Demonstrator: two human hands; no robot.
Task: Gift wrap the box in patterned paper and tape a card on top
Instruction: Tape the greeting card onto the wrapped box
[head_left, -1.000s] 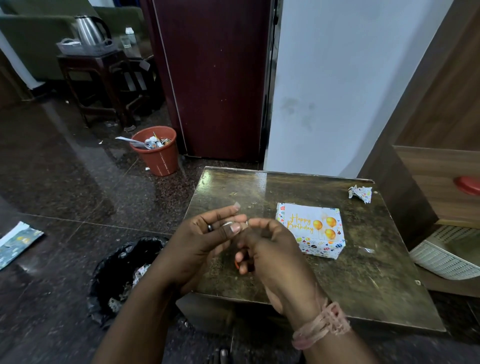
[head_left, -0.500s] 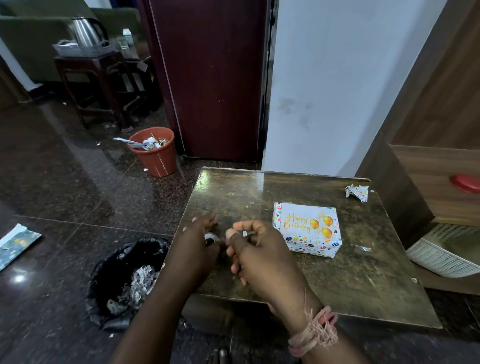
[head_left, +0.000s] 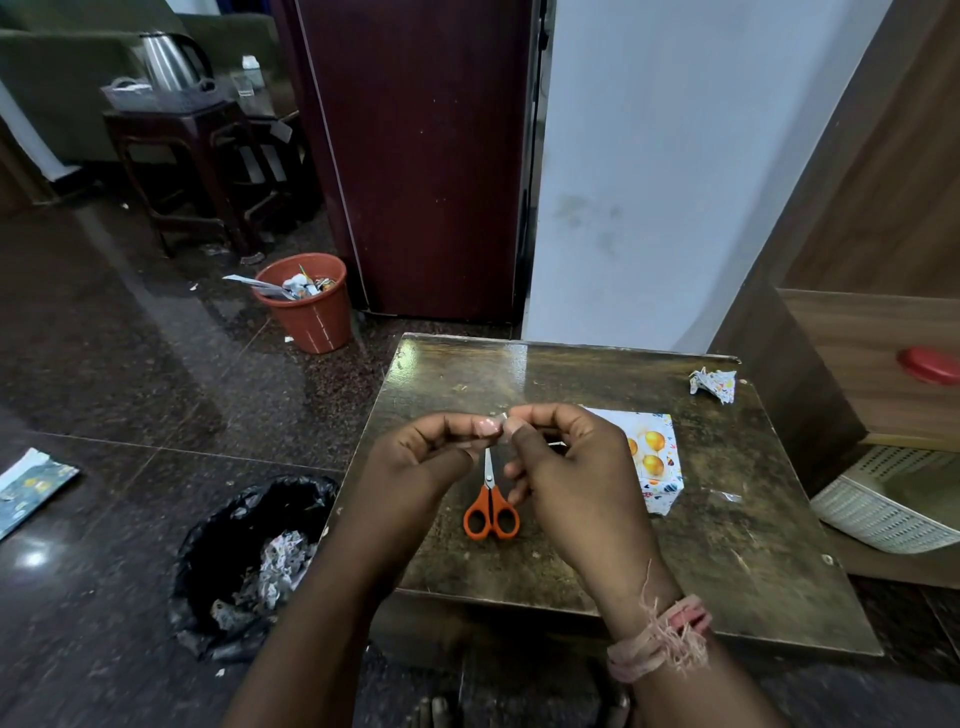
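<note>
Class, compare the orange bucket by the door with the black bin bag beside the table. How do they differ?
The orange bucket is rigid and stands upright with a round rim; the black bin bag is soft and slumped, with a crumpled mouth. The bucket stands far from the table, near the dark door; the bag lies against the table's near left side. Both stand on the floor and hold paper scraps.
</note>
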